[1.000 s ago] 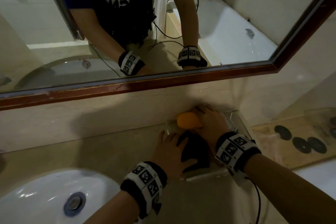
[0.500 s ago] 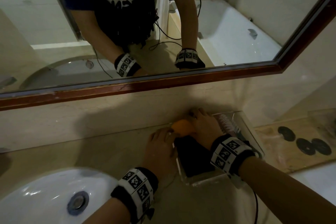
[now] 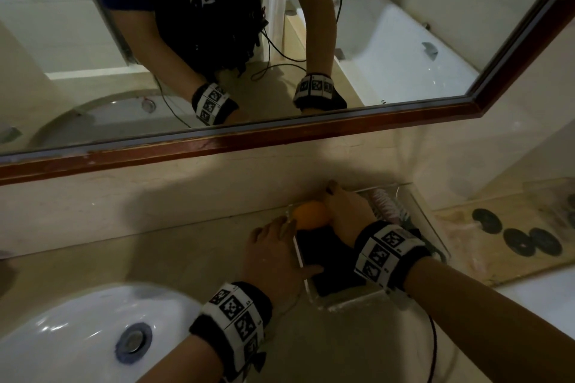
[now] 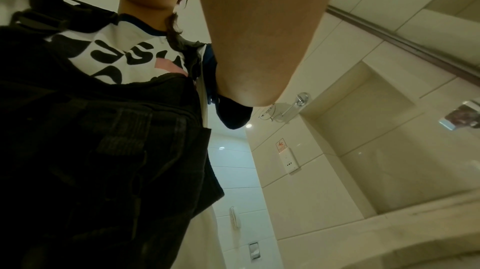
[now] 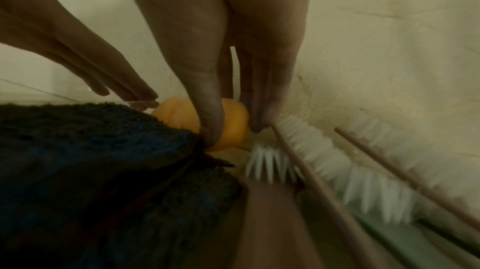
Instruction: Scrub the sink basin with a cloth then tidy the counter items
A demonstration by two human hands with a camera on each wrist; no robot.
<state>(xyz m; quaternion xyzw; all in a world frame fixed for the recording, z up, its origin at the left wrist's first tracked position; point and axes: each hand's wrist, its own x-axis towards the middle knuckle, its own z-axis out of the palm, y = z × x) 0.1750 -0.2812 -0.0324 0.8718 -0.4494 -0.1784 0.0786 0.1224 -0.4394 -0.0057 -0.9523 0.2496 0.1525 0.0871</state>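
A clear tray (image 3: 351, 301) sits on the counter against the wall. It holds a dark cloth (image 3: 326, 261), an orange ball (image 3: 309, 214) and a white-bristled brush (image 3: 384, 205). My right hand (image 3: 334, 205) reaches into the tray's far end. In the right wrist view its thumb and fingers pinch the orange ball (image 5: 233, 121), beside the cloth (image 5: 91, 160) and the brush (image 5: 324, 156). My left hand (image 3: 280, 246) lies flat along the tray's left wall, fingers straight, thumb over the cloth's edge. The left wrist view shows only my arm and torso.
The white sink (image 3: 62, 336) with its drain (image 3: 133, 340) lies at the lower left. A wooden board with dark discs (image 3: 513, 236) is right of the tray. The mirror frame (image 3: 280, 134) runs above the counter's back wall.
My left hand has slid off the dark cloth to the tray's left wall. My right hand has stayed on the orange ball at the tray's far end.
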